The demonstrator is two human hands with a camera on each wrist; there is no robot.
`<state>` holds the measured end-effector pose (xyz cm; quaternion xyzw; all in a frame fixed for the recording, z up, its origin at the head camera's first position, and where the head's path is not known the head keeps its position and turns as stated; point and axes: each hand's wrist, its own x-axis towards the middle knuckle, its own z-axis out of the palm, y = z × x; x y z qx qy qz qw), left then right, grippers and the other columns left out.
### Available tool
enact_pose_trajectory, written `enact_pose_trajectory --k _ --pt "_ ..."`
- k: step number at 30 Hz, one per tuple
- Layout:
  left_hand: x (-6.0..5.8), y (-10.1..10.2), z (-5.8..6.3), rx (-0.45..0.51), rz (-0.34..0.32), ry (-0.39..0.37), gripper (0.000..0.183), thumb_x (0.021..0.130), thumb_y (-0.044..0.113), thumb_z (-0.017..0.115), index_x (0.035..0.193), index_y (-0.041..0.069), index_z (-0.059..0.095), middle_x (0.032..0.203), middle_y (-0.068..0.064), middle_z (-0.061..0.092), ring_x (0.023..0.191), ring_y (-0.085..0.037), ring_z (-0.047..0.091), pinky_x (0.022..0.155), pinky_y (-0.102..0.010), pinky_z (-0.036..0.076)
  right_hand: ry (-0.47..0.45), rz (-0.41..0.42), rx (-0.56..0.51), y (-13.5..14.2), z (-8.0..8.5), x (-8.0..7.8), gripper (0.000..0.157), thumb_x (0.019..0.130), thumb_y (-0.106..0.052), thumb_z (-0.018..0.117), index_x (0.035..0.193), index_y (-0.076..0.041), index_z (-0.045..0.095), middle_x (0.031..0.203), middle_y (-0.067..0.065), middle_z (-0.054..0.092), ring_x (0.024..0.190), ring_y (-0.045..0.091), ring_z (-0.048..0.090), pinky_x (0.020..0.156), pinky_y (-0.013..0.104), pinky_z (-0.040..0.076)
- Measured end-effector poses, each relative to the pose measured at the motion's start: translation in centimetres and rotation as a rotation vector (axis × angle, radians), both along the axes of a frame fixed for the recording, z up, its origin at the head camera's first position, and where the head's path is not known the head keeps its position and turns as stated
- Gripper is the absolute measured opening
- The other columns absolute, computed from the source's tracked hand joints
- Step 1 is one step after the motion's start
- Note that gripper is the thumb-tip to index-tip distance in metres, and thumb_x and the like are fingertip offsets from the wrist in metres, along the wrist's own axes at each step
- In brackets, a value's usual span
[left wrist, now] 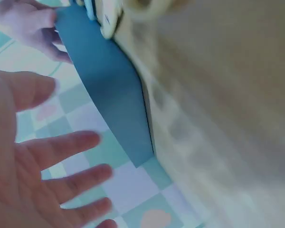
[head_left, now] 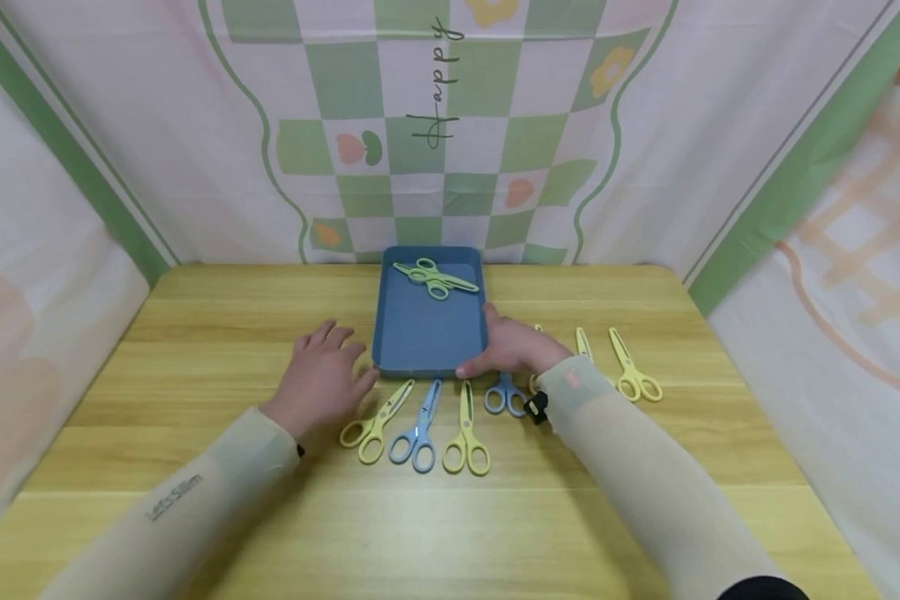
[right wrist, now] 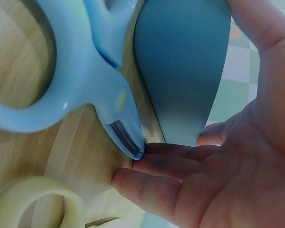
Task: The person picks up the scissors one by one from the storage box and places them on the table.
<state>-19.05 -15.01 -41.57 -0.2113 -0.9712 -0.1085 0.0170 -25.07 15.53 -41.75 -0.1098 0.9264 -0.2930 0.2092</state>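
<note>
A blue tray stands at the back of the table, with green scissors lying crossed inside. My right hand spans its near right corner, thumb at the front rim and fingers extended along the right side. In the right wrist view, fingertips are right at the tip of the light blue scissors. My left hand hovers by the tray's left side, fingers spread and holding nothing; the left wrist view shows a gap between it and the tray wall.
Before the tray lie yellow scissors, blue scissors and more yellow scissors in a row. Yellow scissors rest at the right, with others partly hidden by my right arm. A patterned curtain hangs behind the table.
</note>
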Motion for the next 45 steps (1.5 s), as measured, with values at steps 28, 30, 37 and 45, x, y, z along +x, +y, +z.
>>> enact_pose_trajectory --k 28,30,37,45 --pt "-15.6 5.9 1.0 -0.318 -0.061 -0.293 0.083 0.099 0.07 0.025 0.161 0.017 0.013 0.166 0.0 0.008 0.15 -0.026 -0.006 0.117 -0.053 -0.002 0.004 0.009 -0.035 0.0 -0.1 -0.3 0.138 0.069 -0.043 0.091 0.156 0.002 -0.006 0.146 0.034 0.038 0.13 0.04 0.045 0.109 0.05 0.033" --pt "-15.5 6.4 1.1 -0.32 -0.06 -0.308 0.083 0.099 0.07 0.024 0.161 0.017 0.013 0.166 0.001 0.008 0.15 -0.027 -0.006 0.117 -0.053 -0.003 0.001 0.006 -0.029 0.0 -0.1 -0.3 0.138 0.07 -0.043 0.091 0.157 0.001 -0.006 0.147 0.033 0.038 0.13 0.039 0.045 0.109 0.05 0.033" --pt "-15.5 7.6 1.1 -0.335 -0.06 -0.319 0.08 0.099 0.068 0.03 0.16 0.016 0.023 0.165 -0.001 0.017 0.15 -0.03 0.003 0.117 -0.054 -0.001 0.008 0.031 0.005 0.0 -0.1 -0.2 0.14 0.07 -0.048 0.09 0.156 0.003 -0.008 0.147 0.036 0.036 0.132 0.042 0.043 0.109 0.051 0.033" --pt "-16.9 8.8 0.5 -0.296 -0.194 -0.101 0.042 0.098 0.035 0.057 0.133 0.012 0.063 0.138 -0.005 0.058 0.13 -0.026 0.049 0.114 -0.049 0.023 0.008 0.03 0.001 0.1 -0.1 -0.3 0.141 0.069 -0.049 0.09 0.155 0.004 -0.008 0.144 0.036 0.04 0.13 0.04 0.046 0.109 0.048 0.034"
